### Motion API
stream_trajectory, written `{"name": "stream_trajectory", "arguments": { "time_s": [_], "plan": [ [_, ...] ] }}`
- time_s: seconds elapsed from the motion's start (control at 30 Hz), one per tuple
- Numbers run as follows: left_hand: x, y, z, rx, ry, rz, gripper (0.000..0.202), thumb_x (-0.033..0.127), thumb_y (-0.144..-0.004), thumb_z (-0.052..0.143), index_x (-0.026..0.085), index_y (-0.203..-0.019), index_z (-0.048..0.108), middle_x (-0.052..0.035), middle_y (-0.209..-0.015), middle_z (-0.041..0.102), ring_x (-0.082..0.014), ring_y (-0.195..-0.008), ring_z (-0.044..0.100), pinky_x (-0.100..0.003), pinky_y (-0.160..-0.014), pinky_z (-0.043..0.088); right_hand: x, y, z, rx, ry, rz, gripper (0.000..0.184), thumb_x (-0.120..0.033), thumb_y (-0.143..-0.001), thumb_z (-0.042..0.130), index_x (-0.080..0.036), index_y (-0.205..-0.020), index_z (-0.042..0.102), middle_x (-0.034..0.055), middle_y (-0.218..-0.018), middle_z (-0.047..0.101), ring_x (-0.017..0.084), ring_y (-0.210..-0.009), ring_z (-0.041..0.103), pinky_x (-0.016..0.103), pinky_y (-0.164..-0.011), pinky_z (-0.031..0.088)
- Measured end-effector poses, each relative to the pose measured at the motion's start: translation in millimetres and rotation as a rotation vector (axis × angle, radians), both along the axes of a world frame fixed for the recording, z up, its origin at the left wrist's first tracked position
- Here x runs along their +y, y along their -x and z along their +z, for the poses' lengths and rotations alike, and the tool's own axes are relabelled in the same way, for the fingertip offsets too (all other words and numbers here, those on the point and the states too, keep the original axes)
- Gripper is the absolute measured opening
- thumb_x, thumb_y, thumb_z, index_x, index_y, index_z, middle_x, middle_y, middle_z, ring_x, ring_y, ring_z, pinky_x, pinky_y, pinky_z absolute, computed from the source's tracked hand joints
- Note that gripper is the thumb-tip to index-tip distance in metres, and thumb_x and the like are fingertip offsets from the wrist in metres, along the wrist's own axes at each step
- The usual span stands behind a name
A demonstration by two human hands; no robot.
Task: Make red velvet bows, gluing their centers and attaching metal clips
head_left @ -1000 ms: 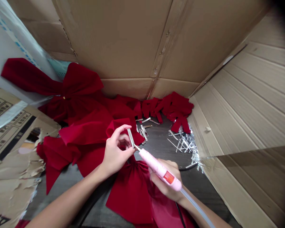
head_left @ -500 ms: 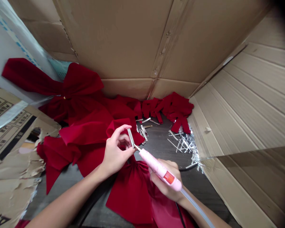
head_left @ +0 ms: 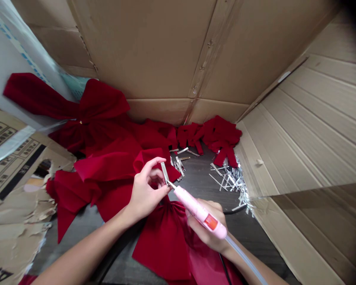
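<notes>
From here I can't separate the tangled silver metal strips [head_left: 233, 184] at the right of the dark table [head_left: 198, 194], and the red velvet bow [head_left: 163, 245] runs off the picture's bottom edge.

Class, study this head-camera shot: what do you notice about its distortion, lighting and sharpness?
Head view: wide-angle distortion bends the cardboard walls and darkens the top right corner; lighting is soft, with faint shadows; the metal clips glint slightly; the pink glue pen looks sharp.

Fabric bows [head_left: 106, 174] lie on the table [head_left: 201, 186] at left, metal clips [head_left: 179, 166] beside them, cardboard walls [head_left: 142, 47] behind and right.
</notes>
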State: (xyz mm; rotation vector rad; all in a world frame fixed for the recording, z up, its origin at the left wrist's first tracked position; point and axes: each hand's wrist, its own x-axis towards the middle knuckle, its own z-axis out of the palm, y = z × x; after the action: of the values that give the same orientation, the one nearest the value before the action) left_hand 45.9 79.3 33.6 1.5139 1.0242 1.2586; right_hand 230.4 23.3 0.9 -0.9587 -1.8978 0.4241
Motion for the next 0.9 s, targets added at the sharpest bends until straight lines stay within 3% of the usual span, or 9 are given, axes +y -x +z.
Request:
{"name": "stream_trajectory", "arguments": {
  "time_s": [0.43, 0.9],
  "plan": [
    [-1.1, -0.5, -2.3, 0.021, -0.021, -0.029, 0.054, 0.014, -0.072, 0.070, 0.021, -0.121, 0.049, 0.0050, -0.068, 0.059, -0.0097, -0.057, 0.054, -0.021, -0.055, 0.045, -0.1, 0.3, 2.2, 0.018, -0.022, -0.013, 0.021, -0.008, -0.080, 0.051, -0.020, -0.064, 0.046, -0.0041, -0.053, 0.043, 0.011, -0.044, 0.044, 0.026, -0.046, 0.034],
    [-0.8, 0.5, -1.3, 0.031, -0.053, -0.015, 0.056, 0.008, -0.069, 0.069, 0.021, -0.121, 0.050, 0.0068, -0.068, 0.060, -0.0083, -0.056, 0.055, -0.018, -0.055, 0.045, -1.1, 0.6, 2.0, 0.022, -0.020, 0.003, 0.019, -0.008, -0.081, 0.051, -0.019, -0.065, 0.048, -0.0023, -0.055, 0.046, 0.012, -0.047, 0.047, 0.025, -0.049, 0.037]
  ]
}}
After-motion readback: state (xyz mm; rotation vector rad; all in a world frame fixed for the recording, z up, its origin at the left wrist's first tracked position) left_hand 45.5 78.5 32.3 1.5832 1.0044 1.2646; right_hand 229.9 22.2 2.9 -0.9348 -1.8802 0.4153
